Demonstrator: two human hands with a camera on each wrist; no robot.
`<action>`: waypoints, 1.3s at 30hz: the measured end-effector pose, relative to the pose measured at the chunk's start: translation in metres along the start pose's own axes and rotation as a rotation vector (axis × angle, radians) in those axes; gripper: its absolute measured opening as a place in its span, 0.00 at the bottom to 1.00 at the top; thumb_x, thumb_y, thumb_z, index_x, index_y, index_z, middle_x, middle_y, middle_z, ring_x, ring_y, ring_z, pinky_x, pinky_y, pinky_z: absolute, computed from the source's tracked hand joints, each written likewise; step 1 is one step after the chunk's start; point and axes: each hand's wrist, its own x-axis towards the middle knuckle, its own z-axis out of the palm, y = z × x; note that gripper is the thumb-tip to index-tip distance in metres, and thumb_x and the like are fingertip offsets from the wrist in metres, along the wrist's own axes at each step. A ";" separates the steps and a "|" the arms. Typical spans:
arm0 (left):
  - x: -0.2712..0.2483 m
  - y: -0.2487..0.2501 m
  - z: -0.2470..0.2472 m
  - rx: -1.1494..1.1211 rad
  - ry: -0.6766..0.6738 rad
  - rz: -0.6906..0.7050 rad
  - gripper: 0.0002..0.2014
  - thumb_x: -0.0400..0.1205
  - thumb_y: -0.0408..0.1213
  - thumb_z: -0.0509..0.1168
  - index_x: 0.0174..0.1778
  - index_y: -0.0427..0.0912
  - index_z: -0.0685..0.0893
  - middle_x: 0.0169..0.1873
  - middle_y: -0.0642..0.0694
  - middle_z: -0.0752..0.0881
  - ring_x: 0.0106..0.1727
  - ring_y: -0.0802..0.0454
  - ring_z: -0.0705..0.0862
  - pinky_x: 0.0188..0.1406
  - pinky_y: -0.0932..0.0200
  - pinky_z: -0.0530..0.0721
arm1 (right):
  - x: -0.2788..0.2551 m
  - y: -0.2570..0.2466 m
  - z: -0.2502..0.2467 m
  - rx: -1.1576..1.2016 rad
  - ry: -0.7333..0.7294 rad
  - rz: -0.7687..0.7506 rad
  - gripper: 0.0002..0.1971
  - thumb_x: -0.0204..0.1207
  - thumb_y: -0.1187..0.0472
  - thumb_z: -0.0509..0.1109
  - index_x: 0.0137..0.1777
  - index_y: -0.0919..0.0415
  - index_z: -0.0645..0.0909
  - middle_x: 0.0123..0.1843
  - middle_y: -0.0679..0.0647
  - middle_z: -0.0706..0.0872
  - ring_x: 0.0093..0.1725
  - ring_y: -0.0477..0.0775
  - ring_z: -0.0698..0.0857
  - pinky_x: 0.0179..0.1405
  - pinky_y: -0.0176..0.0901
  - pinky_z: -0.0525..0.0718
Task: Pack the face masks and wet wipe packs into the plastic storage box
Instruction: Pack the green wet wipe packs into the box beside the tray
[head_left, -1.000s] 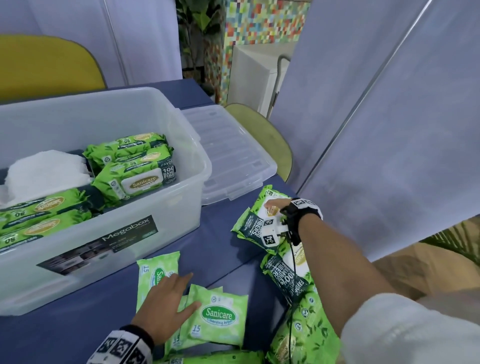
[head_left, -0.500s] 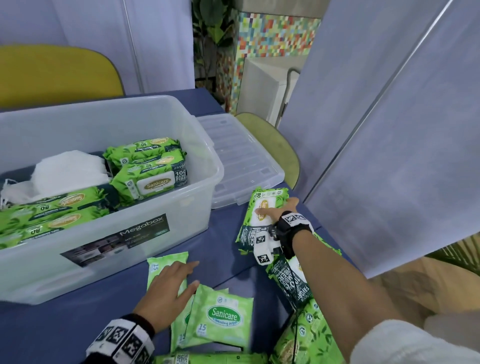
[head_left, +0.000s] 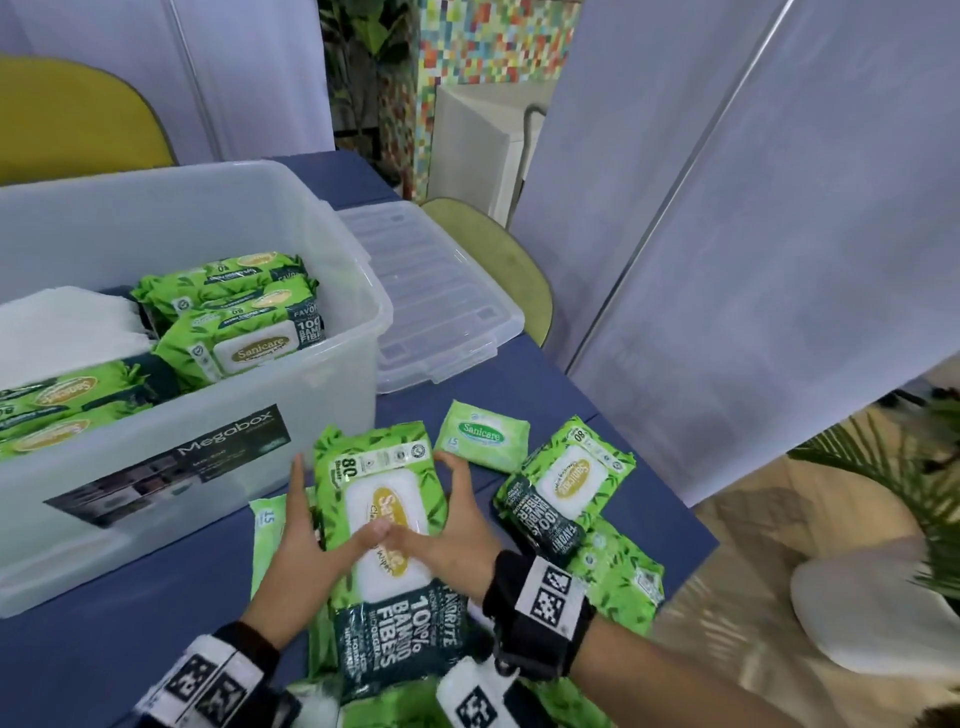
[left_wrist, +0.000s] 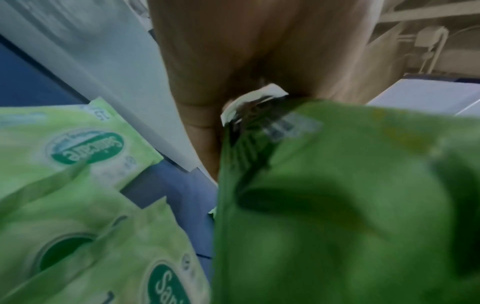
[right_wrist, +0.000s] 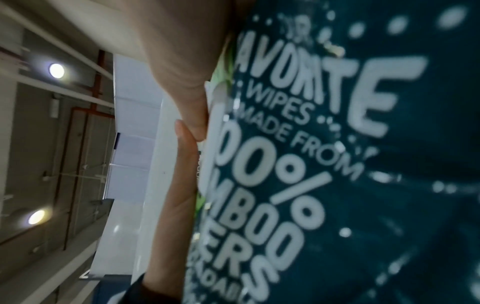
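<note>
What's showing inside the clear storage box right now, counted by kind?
Inside the storage box, counting only what shows:
80-sheet Sanicare wipe packs: 4
Pile of white face masks: 1
Total: 5
Anything lying underneath them is hidden.

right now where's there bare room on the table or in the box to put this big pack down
Bare blue table lies in front of the storage box, left of the left hand. Inside the box, its near right corner looks open beside the stacked packs. Right of the right hand it is crowded with wipe packs.
</note>
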 end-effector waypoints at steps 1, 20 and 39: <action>-0.001 -0.001 -0.001 -0.011 0.006 0.006 0.67 0.49 0.77 0.73 0.82 0.66 0.44 0.81 0.61 0.60 0.78 0.59 0.66 0.78 0.45 0.65 | -0.002 -0.002 -0.001 -0.004 -0.035 0.025 0.40 0.69 0.56 0.79 0.71 0.43 0.55 0.64 0.46 0.79 0.58 0.37 0.81 0.53 0.25 0.79; -0.031 0.073 -0.078 -0.403 0.441 0.410 0.55 0.52 0.61 0.83 0.70 0.35 0.71 0.63 0.43 0.84 0.61 0.50 0.85 0.57 0.53 0.86 | 0.062 0.059 -0.191 -0.109 0.145 0.562 0.32 0.72 0.55 0.74 0.71 0.73 0.71 0.71 0.62 0.76 0.67 0.61 0.78 0.65 0.44 0.74; -0.060 0.074 -0.211 -0.863 0.923 0.573 0.42 0.75 0.41 0.75 0.80 0.39 0.58 0.73 0.42 0.77 0.70 0.43 0.79 0.55 0.44 0.87 | 0.082 -0.009 -0.192 -0.114 0.364 0.378 0.45 0.36 0.46 0.90 0.56 0.65 0.85 0.48 0.64 0.90 0.46 0.64 0.90 0.52 0.72 0.84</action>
